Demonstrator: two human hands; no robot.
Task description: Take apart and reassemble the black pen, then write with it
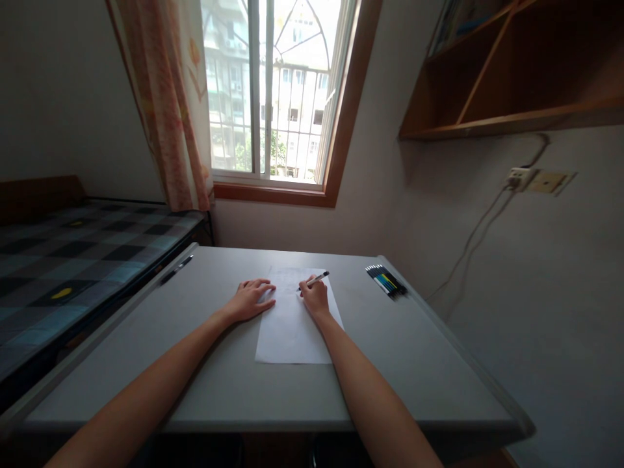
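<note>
A sheet of white paper [292, 335] lies on the white table [219, 390]. My right hand [314, 296] rests on its right side, fingers closed around a pen [319, 277] with a white barrel and a dark end. The pen slants, its tip down at the paper's upper part. Faint marks seem to show near the top of the sheet, too small to read. Flat on the table, my left hand [249, 300] has its fingers spread, with the fingertips over the paper's left edge. Nothing is in it.
A dark pen [176, 270] lies near the table's left edge. Several pens in a pack [386, 281] lie at the right edge. A checked bed [97, 260] stands left, a window ahead, and a wooden shelf [487, 123] overhangs at the upper right.
</note>
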